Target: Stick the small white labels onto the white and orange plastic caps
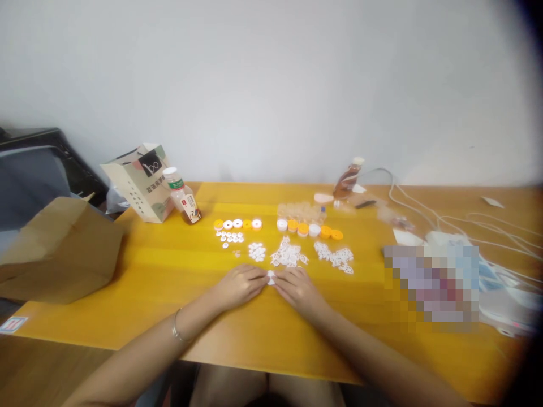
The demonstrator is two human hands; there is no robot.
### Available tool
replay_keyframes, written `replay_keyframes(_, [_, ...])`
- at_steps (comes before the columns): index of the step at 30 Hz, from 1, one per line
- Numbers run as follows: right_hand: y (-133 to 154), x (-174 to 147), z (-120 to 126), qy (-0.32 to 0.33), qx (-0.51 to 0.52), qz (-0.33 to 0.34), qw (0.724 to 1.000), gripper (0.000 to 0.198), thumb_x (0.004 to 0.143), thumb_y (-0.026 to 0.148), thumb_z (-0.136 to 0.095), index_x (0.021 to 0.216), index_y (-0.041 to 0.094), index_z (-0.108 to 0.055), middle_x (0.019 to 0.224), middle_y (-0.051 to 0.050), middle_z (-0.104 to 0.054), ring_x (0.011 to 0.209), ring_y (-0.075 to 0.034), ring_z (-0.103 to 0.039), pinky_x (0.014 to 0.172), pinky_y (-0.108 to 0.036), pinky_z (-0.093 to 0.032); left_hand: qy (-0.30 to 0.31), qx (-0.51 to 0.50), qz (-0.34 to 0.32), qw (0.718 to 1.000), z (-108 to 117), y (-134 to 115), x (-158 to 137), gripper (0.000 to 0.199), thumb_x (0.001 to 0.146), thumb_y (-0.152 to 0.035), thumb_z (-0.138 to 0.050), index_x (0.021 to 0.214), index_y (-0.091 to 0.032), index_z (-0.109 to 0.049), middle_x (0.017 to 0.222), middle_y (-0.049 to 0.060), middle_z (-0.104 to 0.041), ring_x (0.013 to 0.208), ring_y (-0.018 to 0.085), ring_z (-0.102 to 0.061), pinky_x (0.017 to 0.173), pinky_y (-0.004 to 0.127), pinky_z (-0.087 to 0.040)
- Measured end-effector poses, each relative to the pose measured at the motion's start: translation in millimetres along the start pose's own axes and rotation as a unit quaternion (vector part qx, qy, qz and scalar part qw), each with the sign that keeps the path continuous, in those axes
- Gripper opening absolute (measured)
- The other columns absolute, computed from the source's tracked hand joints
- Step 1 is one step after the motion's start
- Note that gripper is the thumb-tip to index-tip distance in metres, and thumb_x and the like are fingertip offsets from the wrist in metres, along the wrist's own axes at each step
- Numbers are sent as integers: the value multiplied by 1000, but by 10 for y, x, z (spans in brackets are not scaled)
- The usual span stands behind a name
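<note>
Between the fingertips of my left hand and my right hand is a small white piece; both hands pinch it low over the table. Its exact kind is too small and blurred to make out. Just beyond my fingers lie a heap of white cut-out pieces and, left of it, a pile of small white round pieces. Another group of flat white cut-outs is to the right. Further left, small white discs lie in rows below a line of orange and white round caps.
A second row of orange and white caps stands before clear small containers. At left are a brown cardboard box, a paper bag and a drink bottle. Another bottle, white cables and a blurred-out patch are right.
</note>
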State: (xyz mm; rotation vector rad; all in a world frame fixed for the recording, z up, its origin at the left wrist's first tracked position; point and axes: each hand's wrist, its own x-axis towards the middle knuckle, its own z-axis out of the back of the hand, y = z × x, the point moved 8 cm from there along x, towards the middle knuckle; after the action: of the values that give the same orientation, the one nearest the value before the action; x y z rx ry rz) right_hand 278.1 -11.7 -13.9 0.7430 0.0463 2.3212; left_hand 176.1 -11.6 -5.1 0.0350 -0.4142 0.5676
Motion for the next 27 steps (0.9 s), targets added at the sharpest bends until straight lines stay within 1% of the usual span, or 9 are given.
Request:
replay_keyframes(4, [87,-3,-14,18,-34,31,999,23,88,17,-38,99,19,-58,94,-8,-63,86,-19,-53,76,-37,-40,20,31,-15,999,-4,-54,13,26,87,-20,-37,106,-16,-54,96,8,-61,88,16,-57,78,31,-46])
replay_keyframes(8, [116,-3,23,-9,-29,39,999,22,88,17,-38,99,20,-57,94,-8,-62,86,-19,-54,76,-37,-41,9,19,-9,1000,17,-73,27,25,88,-22,-37,103,-16,-56,91,8,-62,86,16,-57,78,31,-45])
replay_keyframes(10, [116,-3,31,-14,-25,41,999,22,87,18,-40,101,20,-57,94,-8,-62,86,-19,-54,76,-36,-42,-2,-4,12,1000,5,-49,38,23,87,-23,-38,100,-17,-57,87,7,-62,83,15,-57,77,30,-44])
replay_keyframes(15, [98,9,14,-5,-18,40,999,23,87,19,-40,104,21,-55,96,-8,-63,84,-20,-54,74,-37,-44,-36,-56,105,992,-73,100,79,20,85,-27,-42,93,-18,-59,77,4,-62,72,14,-56,68,26,-44])
replay_keyframes(17, [88,13,7,-6,-12,38,999,22,87,18,-40,103,20,-56,97,-8,-63,83,-20,-55,73,-37,-44,-34,-54,118,991,-110,123,107,20,85,-29,-43,88,-19,-60,74,3,-60,69,14,-55,66,25,-43])
replay_keyframes(23, [37,-5,-16,-6,10,16,1000,22,86,20,-43,101,22,-58,98,-7,-62,85,-20,-56,75,-38,-47,-17,-35,113,993,-158,120,156,19,86,-27,-42,87,-20,-60,74,2,-58,71,14,-53,64,24,-41])
replay_keyframes(25, [13,-10,3,-18,35,2,999,21,84,21,-45,99,23,-60,100,-7,-62,88,-20,-56,77,-39,-47,-16,-17,101,995,-137,103,156,19,86,-26,-42,86,-19,-60,75,2,-59,71,14,-54,66,25,-40])
replay_keyframes(27, [-26,9,58,-44,82,-23,995,18,83,22,-47,94,24,-62,103,-7,-60,92,-20,-57,80,-37,-48,-22,3,87,996,-76,90,163,19,86,-26,-42,85,-19,-60,75,2,-59,72,14,-54,68,27,-39])
